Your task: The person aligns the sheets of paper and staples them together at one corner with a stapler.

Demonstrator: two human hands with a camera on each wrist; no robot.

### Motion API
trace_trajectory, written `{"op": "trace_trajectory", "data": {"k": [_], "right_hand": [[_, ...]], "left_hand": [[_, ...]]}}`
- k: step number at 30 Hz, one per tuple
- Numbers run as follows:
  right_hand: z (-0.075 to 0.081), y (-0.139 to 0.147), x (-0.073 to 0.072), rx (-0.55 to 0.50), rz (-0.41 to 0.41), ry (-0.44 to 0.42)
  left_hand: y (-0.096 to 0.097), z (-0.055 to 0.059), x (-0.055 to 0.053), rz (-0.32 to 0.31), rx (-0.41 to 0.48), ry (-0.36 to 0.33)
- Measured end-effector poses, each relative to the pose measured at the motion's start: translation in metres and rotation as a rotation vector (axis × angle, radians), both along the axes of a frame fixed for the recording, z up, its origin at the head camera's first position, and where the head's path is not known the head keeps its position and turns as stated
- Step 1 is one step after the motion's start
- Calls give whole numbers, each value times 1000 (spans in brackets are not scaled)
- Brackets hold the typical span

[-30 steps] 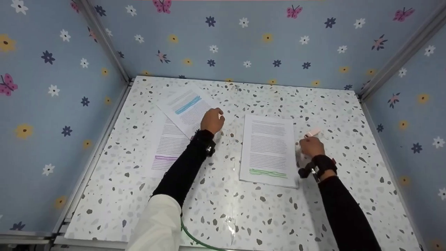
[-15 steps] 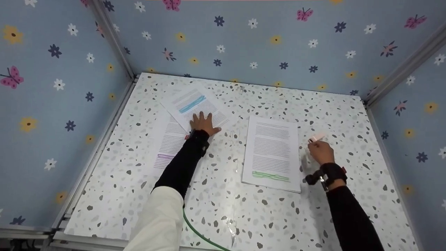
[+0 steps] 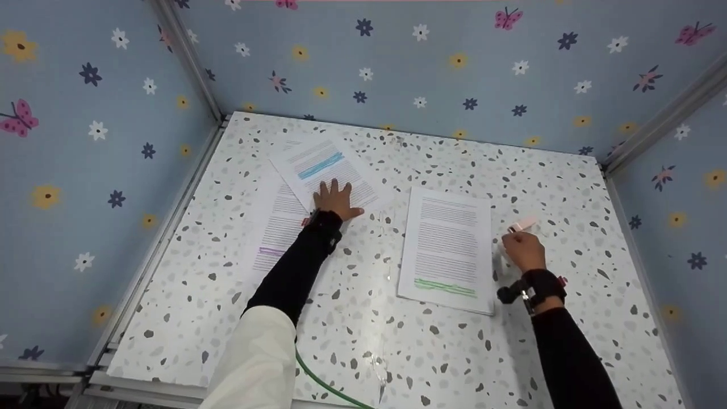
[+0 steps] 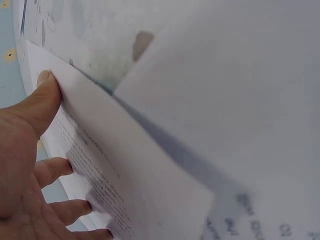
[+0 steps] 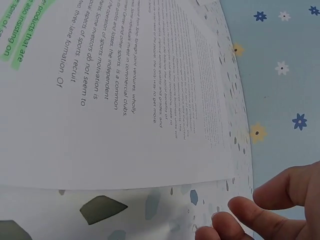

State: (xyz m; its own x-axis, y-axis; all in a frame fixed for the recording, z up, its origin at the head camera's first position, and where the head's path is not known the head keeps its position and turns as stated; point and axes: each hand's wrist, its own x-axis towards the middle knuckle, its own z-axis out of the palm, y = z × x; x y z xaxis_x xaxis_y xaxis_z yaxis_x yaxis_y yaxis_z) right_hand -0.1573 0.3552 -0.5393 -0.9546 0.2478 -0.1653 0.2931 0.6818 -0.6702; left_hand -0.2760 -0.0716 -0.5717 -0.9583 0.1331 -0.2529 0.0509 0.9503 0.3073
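Note:
My left hand (image 3: 336,201) lies with spread fingers on a printed sheet (image 3: 346,170) that has a blue highlighted band. In the left wrist view, the thumb (image 4: 45,100) and fingertips rest on that paper. Beneath it and nearer me is another printed sheet (image 3: 281,216) with a purple highlighted line, partly covered by my forearm. My right hand (image 3: 525,250) stays loosely curled just right of a stack of printed paper (image 3: 446,244) marked in green. Beyond its fingertips lies a small pale pink object (image 3: 523,224). The right wrist view shows nothing between thumb and fingers.
The speckled white table (image 3: 431,369) has flowered blue panels (image 3: 420,68) at the back and both sides, joined by metal posts. A green cable (image 3: 326,386) runs by the left sleeve over the front edge. A seam crosses the table's middle.
My left hand has gone from curled at the blue-marked sheet's right edge to spread flat on it. My right hand shifted slightly right; the papers and pink object keep their places.

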Motion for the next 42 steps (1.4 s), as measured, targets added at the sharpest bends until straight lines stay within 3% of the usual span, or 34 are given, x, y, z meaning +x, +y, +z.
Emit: {"op": "trace_trajectory", "data": {"k": [11, 19, 24, 31, 37, 42], "right_hand": [[2, 1, 5, 11, -7, -10], [3, 6, 14, -29, -39, -24], [4, 9, 19, -37, 1, -37], [1, 7, 19, -61, -17, -58], [-6, 3, 19, -69, -10, -65], [-8, 5, 20, -55, -1, -58]], "left_hand": [[-16, 3, -1, -131, 112, -49], [-32, 4, 1, -293, 75, -59], [-38, 12, 5, -374, 52, -130], [-38, 22, 8, -399, 102, -187], [-43, 16, 7, -414, 123, -221], [-40, 10, 12, -403, 146, -188]]}}
